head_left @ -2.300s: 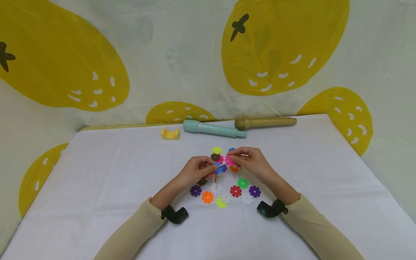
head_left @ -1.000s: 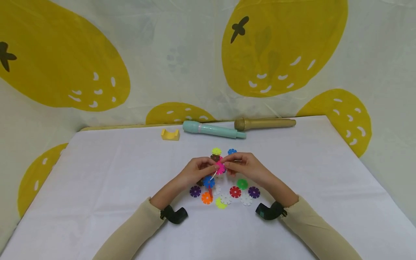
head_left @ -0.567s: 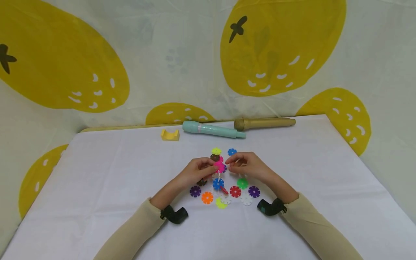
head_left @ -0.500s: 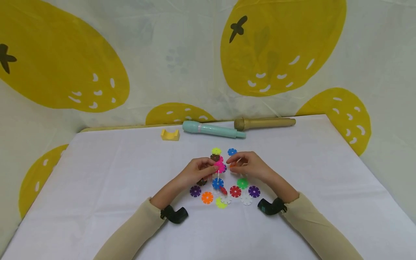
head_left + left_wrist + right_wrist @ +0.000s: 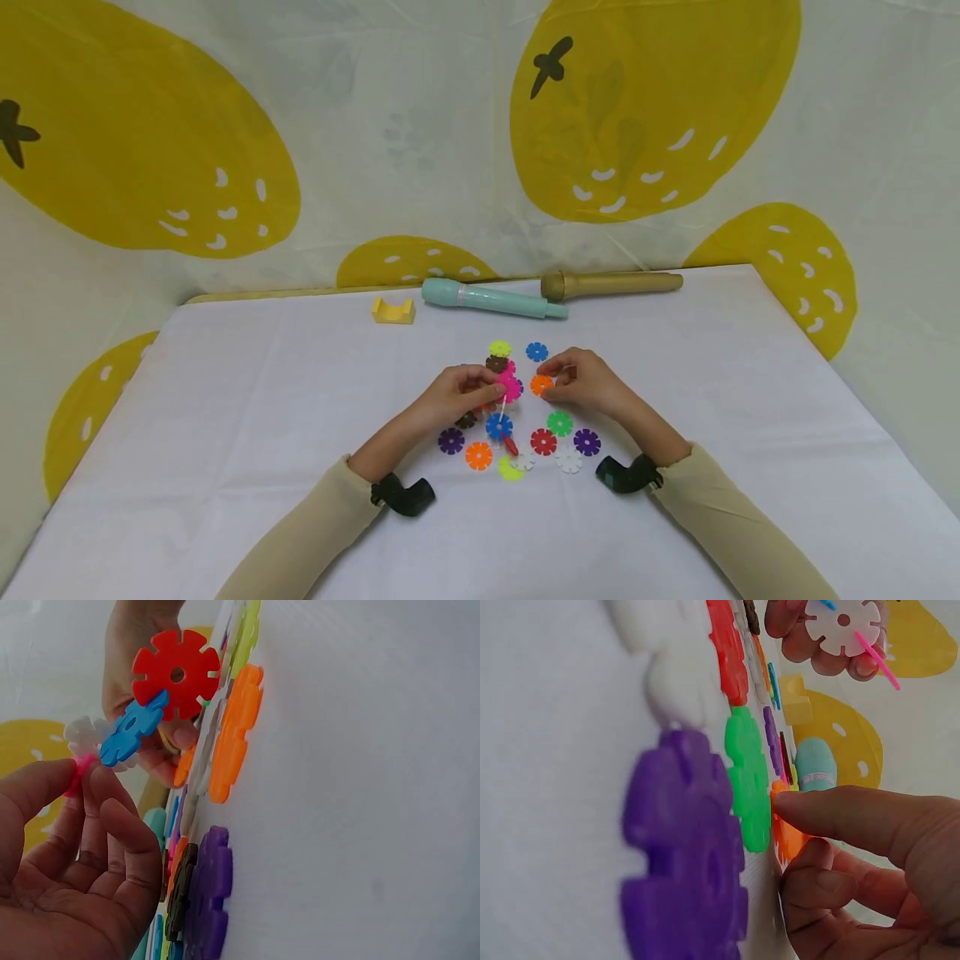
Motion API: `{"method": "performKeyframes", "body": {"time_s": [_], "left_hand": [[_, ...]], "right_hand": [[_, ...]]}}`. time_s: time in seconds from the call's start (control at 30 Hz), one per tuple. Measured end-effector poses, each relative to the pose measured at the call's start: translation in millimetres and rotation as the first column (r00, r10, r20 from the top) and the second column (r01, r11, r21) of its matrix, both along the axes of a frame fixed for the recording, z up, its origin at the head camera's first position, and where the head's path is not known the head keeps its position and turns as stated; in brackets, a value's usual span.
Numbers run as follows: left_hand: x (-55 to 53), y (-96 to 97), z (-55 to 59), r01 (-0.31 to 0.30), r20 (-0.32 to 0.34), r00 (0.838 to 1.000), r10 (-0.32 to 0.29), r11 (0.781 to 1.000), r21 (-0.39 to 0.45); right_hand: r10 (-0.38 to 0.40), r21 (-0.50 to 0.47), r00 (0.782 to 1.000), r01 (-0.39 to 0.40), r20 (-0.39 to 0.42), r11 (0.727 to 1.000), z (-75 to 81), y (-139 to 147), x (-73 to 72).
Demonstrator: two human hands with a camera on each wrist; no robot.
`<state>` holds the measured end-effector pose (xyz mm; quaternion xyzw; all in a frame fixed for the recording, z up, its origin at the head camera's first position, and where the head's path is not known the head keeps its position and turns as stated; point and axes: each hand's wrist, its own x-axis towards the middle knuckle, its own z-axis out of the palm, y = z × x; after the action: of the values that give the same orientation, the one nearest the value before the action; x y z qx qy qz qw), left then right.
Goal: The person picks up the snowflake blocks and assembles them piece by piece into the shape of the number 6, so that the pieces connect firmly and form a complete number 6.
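1. Head: left hand (image 5: 459,392) pinches the pink disc (image 5: 509,387) above the surface (image 5: 300,417). Linked below it, toward the wearer: blue disc (image 5: 499,426), then red disc (image 5: 510,445) at the end, tilted.
2. Head: right hand (image 5: 588,382) is at the loose orange disc (image 5: 542,385), index fingertip by its far edge, thumb by its near edge. Can't tell if it grips or only touches.
3. Head: green disc (image 5: 559,423) sits nearer the wearer than the loose orange disc, small blue disc (image 5: 537,352) beyond it. Teal microphone (image 5: 495,300), gold microphone (image 5: 618,285) and yellow notched block (image 5: 393,311) lie at the back.
4. Left wrist: thumb and index hold the pink disc edge-on. White disc (image 5: 84,735) slots into it, blue disc into white, red disc into blue. All off the surface.
5. Right wrist: loose orange disc is on the surface, thumb tip right at it, other fingers bent. Past it, the white disc shows face-on with pink and blue slotted in. Purple disc (image 5: 682,840) fills the foreground, blurred.
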<state>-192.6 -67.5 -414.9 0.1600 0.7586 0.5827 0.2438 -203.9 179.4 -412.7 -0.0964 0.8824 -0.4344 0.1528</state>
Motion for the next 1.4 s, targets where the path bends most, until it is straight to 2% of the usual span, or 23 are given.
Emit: {"method": "performKeyframes", "body": {"time_s": [0.23, 0.53, 0.67, 0.83, 0.93, 1.2, 1.4], "left_hand": [[-0.4, 0.8, -0.9, -0.024, 0.017, 1.0, 0.024, 1.0, 0.006], [0.6, 2.3, 0.0, -0.061, 0.055, 0.997, 0.06, 0.998, 0.022], [-0.2, 2.0, -1.9, -0.061, 0.057, 0.997, 0.06, 0.998, 0.018], [-1.2, 1.7, -4.9, -0.057, 0.068, 0.996, 0.056, 0.998, 0.014], [-1.0, 1.7, -5.4, -0.05, 0.068, 0.996, 0.05, 0.999, 0.009], [0.6, 1.5, -3.5, -0.029, 0.055, 0.998, 0.029, 1.0, 0.008], [0.2, 1.8, -2.5, -0.04, 0.05, 0.998, 0.04, 0.999, -0.001]], "right_hand": [[0.044, -0.052, 0.999, -0.045, -0.03, 0.998, -1.5, 2.0, 0.0], [0.02, -0.165, 1.0, -0.024, -0.024, 0.986, -0.4, -0.7, 2.7], [0.044, -0.228, 0.996, -0.059, -0.073, 0.972, 2.2, -1.8, 3.9], [0.123, -0.282, 0.986, -0.15, -0.113, 0.948, 5.1, -2.9, 5.3], [0.164, -0.295, 0.979, -0.193, -0.121, 0.936, 5.7, -3.6, 5.3], [0.212, -0.301, 0.967, -0.246, -0.14, 0.921, 6.4, -0.9, 4.8], [0.242, -0.285, 0.952, -0.288, -0.185, 0.915, 10.6, 0.9, 5.2]]}}
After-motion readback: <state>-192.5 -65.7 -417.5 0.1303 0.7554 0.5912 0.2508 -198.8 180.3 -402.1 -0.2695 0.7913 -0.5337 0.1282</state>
